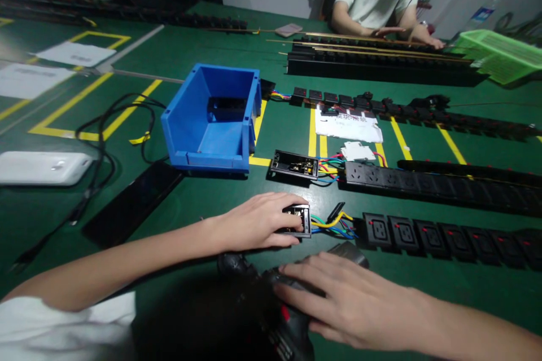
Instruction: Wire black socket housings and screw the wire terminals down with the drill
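My left hand (275, 220) is closed around a small open black socket housing (305, 221) with brass contacts inside, its fingers and thumb on either side. Yellow, green and blue wires (330, 224) run from its right end to a row of black socket modules (402, 231). Closer to me, my right hand (339, 299) lies wrapped over a black power tool (292, 321) with a red mark, which looks like a cordless drill. Its grip is partly hidden under the fingers, and its near part is dark and blurred.
A blue bin (207, 158) holding a black part stands left of centre. Behind my left hand lie another wired housing (294, 164) and a long black socket strip (406, 180). A black phone (131, 203), cables and a white device (42, 168) lie left. A co-worker (376, 0) sits opposite.
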The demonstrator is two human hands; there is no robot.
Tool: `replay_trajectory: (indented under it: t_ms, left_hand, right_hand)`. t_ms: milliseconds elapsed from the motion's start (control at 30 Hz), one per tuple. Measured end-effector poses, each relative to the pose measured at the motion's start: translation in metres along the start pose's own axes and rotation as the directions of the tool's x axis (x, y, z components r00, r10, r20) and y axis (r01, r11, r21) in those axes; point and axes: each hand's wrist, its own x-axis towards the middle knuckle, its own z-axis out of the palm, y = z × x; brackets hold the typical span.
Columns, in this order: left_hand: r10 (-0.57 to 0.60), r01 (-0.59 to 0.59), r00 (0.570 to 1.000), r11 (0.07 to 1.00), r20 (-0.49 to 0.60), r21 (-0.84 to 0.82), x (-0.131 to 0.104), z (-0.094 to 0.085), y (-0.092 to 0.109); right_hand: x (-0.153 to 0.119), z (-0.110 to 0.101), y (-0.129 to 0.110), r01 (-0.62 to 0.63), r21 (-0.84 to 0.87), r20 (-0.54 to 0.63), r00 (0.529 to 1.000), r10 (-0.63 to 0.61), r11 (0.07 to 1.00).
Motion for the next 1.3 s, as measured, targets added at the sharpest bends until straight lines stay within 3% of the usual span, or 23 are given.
replay_trajectory:
  t_ms: [67,133,200,300,400,467,500,567,633,833,1100,1300]
  left_hand:
    - [0.010,-0.010,1.000,1.000,0.003,0.021,0.000,0.000,0.000]
    - [0.023,-0.023,1.000,0.999,-0.004,0.032,0.000,0.000,0.000]
    - [0.037,-0.037,0.999,0.999,-0.010,0.031,0.001,0.000,0.000]
    - [0.059,-0.058,0.998,0.998,-0.013,0.029,0.002,-0.002,0.000]
    - [0.068,-0.068,0.998,0.997,-0.016,0.035,0.004,-0.002,0.000]
    - [0.072,-0.071,0.997,0.997,-0.017,0.041,0.005,-0.002,0.000]
    - [0.075,-0.074,0.997,0.996,-0.017,0.045,0.006,-0.002,0.000]
    - [0.084,-0.083,0.996,0.995,-0.011,0.058,0.006,-0.002,-0.001]
    - [0.092,-0.091,0.996,0.992,-0.004,0.088,0.006,-0.003,-0.002]
    - [0.093,-0.072,0.993,0.963,-0.069,0.258,0.011,-0.007,-0.014]
    - [0.184,-0.137,0.979,0.917,-0.093,0.374,0.020,-0.014,-0.045]
    - [0.185,-0.157,0.981,0.932,-0.054,0.328,0.023,-0.017,-0.047]
  right_hand:
    - [-0.018,-0.004,0.011,-0.025,0.043,-0.128,0.991,0.030,0.999]
    - [-0.045,-0.004,0.026,-0.211,0.014,-0.345,0.917,0.203,0.977]
    - [-0.080,-0.001,0.043,-0.437,-0.035,-0.550,0.760,0.348,0.899]
    - [-0.147,0.010,0.072,-0.673,-0.105,-0.745,0.541,0.391,0.732]
    - [-0.218,0.020,0.101,-0.819,-0.159,-0.824,0.418,0.382,0.552]
    - [-0.255,0.024,0.116,-0.857,-0.163,-0.852,0.372,0.368,0.490]
    - [-0.268,0.024,0.121,-0.867,-0.142,-0.858,0.348,0.377,0.477]
    - [-0.278,0.022,0.127,-0.919,-0.015,-0.861,0.212,0.462,0.394]
    - [-0.273,0.019,0.128,-0.927,0.054,-0.854,0.149,0.498,0.371]
    - [-0.241,0.009,0.141,-0.903,0.062,-0.884,0.149,0.444,0.426]
    - [-0.239,-0.002,0.169,-0.877,0.006,-0.869,0.233,0.436,0.480]
    - [-0.240,-0.003,0.169,-0.863,0.025,-0.854,0.243,0.459,0.504]
